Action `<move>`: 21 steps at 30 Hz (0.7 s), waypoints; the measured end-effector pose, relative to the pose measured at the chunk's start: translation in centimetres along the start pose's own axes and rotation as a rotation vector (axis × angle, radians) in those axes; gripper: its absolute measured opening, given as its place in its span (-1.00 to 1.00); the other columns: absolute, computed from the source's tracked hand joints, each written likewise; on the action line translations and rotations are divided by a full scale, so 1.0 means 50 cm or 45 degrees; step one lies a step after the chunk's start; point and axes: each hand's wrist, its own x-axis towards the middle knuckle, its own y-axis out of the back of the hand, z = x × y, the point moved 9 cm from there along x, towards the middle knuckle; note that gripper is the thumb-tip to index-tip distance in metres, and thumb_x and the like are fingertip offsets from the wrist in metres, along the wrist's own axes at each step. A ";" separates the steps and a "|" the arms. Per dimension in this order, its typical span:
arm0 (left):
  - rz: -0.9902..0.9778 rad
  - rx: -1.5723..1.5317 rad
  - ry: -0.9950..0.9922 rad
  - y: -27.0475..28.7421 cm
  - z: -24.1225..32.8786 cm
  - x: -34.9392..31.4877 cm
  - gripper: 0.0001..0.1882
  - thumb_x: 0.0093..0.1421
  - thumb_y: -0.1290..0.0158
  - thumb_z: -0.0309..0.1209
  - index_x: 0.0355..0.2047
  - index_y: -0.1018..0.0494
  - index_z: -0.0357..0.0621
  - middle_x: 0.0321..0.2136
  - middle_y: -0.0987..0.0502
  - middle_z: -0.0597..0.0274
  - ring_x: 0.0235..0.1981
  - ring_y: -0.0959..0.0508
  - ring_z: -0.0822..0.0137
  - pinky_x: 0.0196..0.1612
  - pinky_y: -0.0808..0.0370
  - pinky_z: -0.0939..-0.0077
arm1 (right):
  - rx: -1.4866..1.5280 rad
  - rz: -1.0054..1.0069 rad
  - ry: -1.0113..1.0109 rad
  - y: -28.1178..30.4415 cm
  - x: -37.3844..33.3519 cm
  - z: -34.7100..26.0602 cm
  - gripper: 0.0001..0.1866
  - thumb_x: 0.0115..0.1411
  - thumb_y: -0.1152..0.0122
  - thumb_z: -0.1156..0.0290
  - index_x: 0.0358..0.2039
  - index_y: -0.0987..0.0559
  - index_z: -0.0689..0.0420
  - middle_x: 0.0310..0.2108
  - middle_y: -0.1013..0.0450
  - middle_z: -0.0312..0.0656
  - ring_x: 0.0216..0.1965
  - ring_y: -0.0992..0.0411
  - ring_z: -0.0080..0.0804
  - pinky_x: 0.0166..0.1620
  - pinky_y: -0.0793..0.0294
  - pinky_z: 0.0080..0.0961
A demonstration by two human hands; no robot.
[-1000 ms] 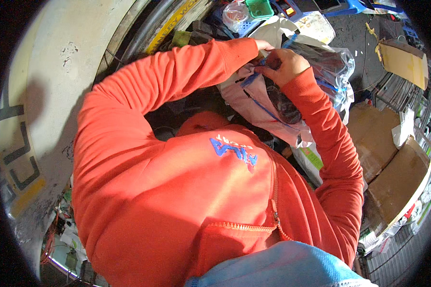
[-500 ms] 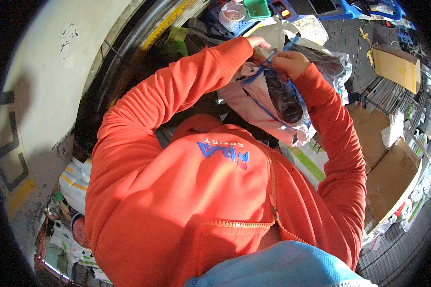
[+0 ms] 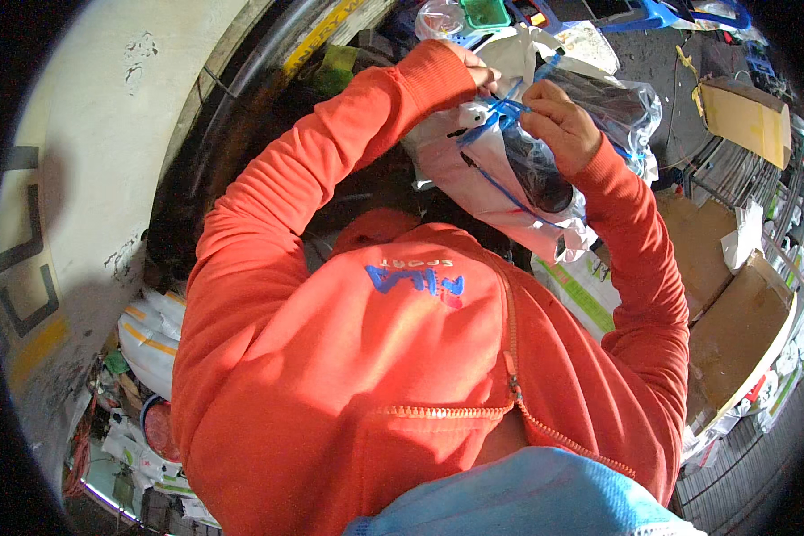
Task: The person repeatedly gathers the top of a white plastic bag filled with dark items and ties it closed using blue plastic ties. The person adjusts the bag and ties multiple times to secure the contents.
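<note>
A white plastic bundle [image 3: 460, 165] lies in front of me at the top centre, bound with blue cord [image 3: 506, 111] that meets in a tangle of loops on top. Dark, rounded items [image 3: 543, 183] show through clear plastic on it. My right hand [image 3: 558, 123] is closed at the right of the tangle, thumb and fingers pinching the cord. On the far left side my left hand [image 3: 478, 71] is closed too, its fingertips together at a cord strand; part of its grip is hidden.
To the right are flattened brown cardboard [image 3: 728, 330] and an open carton [image 3: 746, 121]. Blue plastic crates and a green basket [image 3: 484, 12] stand at the far side. Along the left runs a pale wall [image 3: 71, 179] with a dark pipe. White sacks [image 3: 152, 344] lie at lower left.
My hands have moved apart slightly, the left one up and away from the tangle. The cord tangle, partly covered before, now shows its loops between the hands.
</note>
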 end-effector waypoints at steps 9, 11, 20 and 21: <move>-0.122 1.114 -0.026 -0.026 0.099 0.033 -0.60 -0.03 -0.06 -0.04 -0.34 -0.53 -0.10 -0.51 -0.55 0.21 -0.45 -0.51 0.38 -0.35 -0.41 0.50 | 0.990 -0.089 -0.715 -0.006 -0.042 0.054 -0.68 0.19 0.15 0.23 -0.58 -0.38 0.16 -0.72 -0.17 -0.37 -0.66 -0.18 -0.55 -0.52 -0.22 -0.58; -0.113 1.265 0.008 -0.034 0.106 0.042 -0.58 -0.04 -0.06 -0.04 -0.35 -0.52 -0.13 -0.49 -0.54 0.13 -0.42 -0.53 0.31 -0.33 -0.41 0.46 | 0.663 -0.088 -0.635 0.012 -0.040 0.050 -0.68 0.18 0.12 0.22 -0.56 -0.42 0.19 -0.71 -0.23 -0.34 -0.64 -0.23 -0.52 -0.51 -0.27 -0.55; -0.003 1.173 0.015 -0.036 0.085 0.026 -0.60 -0.14 -0.06 -0.07 -0.38 -0.53 -0.09 -0.41 -0.54 0.04 -0.33 -0.53 0.15 -0.22 -0.43 0.44 | -0.778 -0.136 -0.498 0.145 0.019 0.097 -0.70 0.05 -0.04 0.21 -0.57 -0.52 0.20 -0.59 -0.44 -0.05 -0.53 -0.42 -0.22 -0.40 -0.36 -0.39; 0.023 1.232 0.019 -0.036 0.085 0.027 -0.58 -0.14 -0.05 -0.09 -0.33 -0.52 -0.09 -0.37 -0.53 0.03 -0.30 -0.53 0.16 -0.17 -0.43 0.45 | -0.732 -0.073 -0.542 0.151 0.034 0.102 -0.67 0.00 -0.09 0.14 -0.52 -0.53 0.20 -0.55 -0.44 0.03 -0.49 -0.42 -0.07 -0.38 -0.38 -0.30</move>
